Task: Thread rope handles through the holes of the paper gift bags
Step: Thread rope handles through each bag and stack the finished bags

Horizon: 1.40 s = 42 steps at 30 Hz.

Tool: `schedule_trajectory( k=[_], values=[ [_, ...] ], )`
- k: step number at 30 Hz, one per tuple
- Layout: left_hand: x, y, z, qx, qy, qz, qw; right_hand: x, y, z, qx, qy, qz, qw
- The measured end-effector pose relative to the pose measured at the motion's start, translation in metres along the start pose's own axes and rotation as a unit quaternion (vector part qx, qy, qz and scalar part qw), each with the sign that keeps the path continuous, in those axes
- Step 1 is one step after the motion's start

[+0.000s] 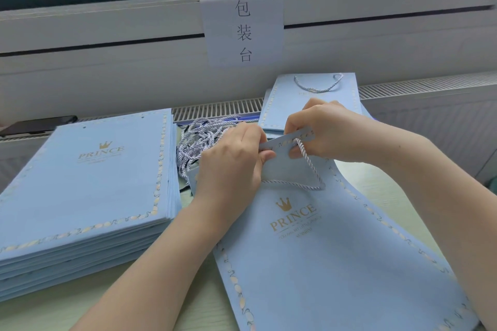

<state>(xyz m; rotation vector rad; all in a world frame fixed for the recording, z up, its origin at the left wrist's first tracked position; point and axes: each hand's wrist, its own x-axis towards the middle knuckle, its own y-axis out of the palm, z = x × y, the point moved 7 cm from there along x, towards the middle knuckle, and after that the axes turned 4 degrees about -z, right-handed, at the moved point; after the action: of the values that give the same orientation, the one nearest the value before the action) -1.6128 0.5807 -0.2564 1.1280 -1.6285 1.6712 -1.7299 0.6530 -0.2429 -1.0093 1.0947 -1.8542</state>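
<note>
Rope [306, 162] hung below your right hand [326, 130] and left hand [231, 166], both pinching the bag [322, 263] rim, one end apparently through; finished bags [309, 101] lay beyond your grip, unthreaded stack [83, 188] left of it

Your left hand [231, 164] pinches the top edge of the blue gift bag [322, 263] lying flat before you, while your right hand [322, 129] grips that edge just beside it. A twisted rope handle [309, 169] runs from the edge and loops across the bag's face. Left of this bag sits a stack of flat bags [86, 191]; loose ropes [201, 137] lie between them. Beyond it, finished bags [290, 105] rest below a paper sign [243, 29].
</note>
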Motion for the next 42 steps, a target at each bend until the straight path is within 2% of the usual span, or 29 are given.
schedule_trajectory(
  k=[5, 10, 14, 27, 36, 42],
  values=[
    [0.000, -0.001, -0.001, 0.001, 0.003, -0.002, 1.000, -0.004, 0.001, -0.005, 0.054, 0.025, 0.063, 0.996],
    [-0.001, -0.001, -0.001, 0.006, 0.014, 0.002, 1.000, -0.002, 0.003, -0.002, 0.064, 0.015, 0.035, 0.997],
    [-0.001, -0.002, -0.002, 0.011, 0.019, 0.006, 1.000, -0.003, 0.011, -0.002, 0.084, 0.039, 0.050, 0.994],
    [-0.003, 0.003, -0.007, 0.009, 0.030, 0.029, 0.999, -0.003, 0.008, -0.001, -0.019, 0.047, 0.075, 0.996],
    [-0.002, 0.000, 0.000, 0.004, 0.013, 0.022, 1.000, 0.000, 0.010, 0.000, 0.098, 0.019, 0.045, 0.994],
    [0.000, -0.003, -0.003, 0.005, 0.009, 0.020, 1.000, 0.001, 0.006, -0.007, 0.153, 0.041, 0.055, 0.986]
  ],
)
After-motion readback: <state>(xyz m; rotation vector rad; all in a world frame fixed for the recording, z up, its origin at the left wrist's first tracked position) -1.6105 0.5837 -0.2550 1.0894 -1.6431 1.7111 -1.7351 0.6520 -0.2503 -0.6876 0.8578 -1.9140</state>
